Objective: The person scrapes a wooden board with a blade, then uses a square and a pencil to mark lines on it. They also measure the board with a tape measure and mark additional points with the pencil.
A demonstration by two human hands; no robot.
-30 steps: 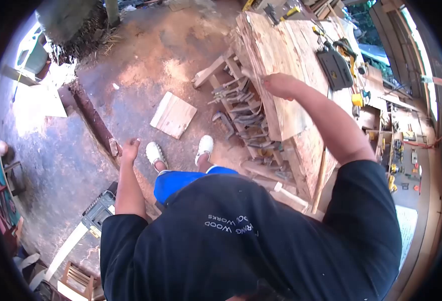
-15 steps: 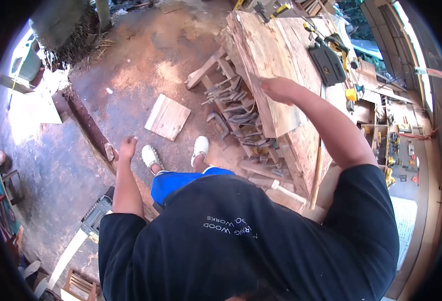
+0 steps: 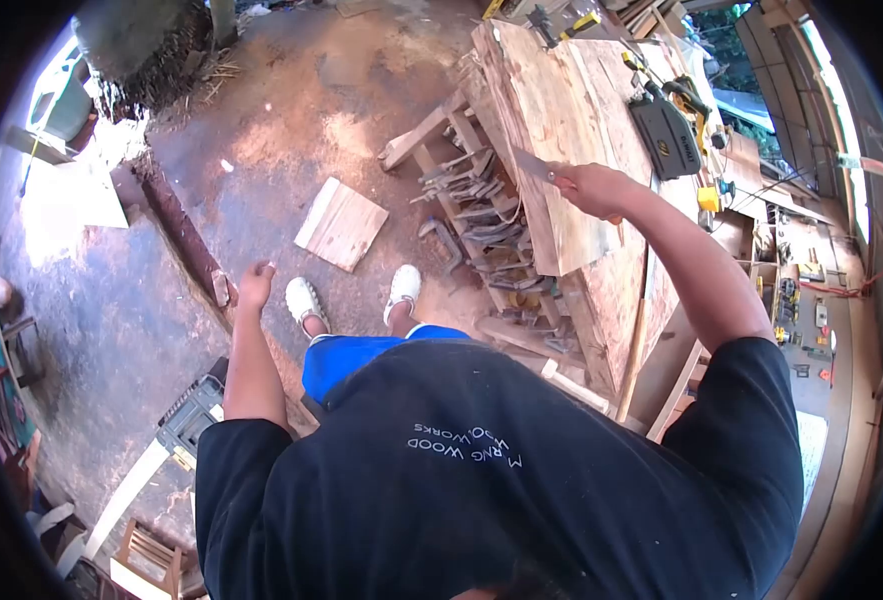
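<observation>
Head-camera footage looks straight down over a person in a black shirt standing at a workbench. Their right hand [image 3: 593, 188] is raised over the bench with the fingers clenched around the handle end of a flat metal blade [image 3: 533, 165], perhaps a chisel or scraper; the exact tool is too small to tell. The blade sticks out from the thumb side of the fist, pointing away from the body, and its tip lies over the near edge of a rough wooden slab [image 3: 551, 110] that covers the bench. That slab stretches beyond the hand and under it, and a paler plank [image 3: 573, 235] lies just below the wrist, closer to the person.

To the outer side of the right hand, further along the bench, sits a dark power tool [image 3: 666, 135] with yellow trim, and a small yellow object [image 3: 709, 197] rests just past the forearm. On the inner side of the hand, hanging off the bench edge, is a row of metal clamps [image 3: 476, 215].

Their left hand [image 3: 255, 283] hangs low at the person's side, well apart from the bench, fingers loosely curled and grasping nothing. Nearest it are a dark timber beam [image 3: 183, 240] lying on the reddish ground and, a little ahead, a square wooden board [image 3: 342, 225] flat on the floor. Two white shoes [image 3: 307, 303] stand between that hand and the bench.
</observation>
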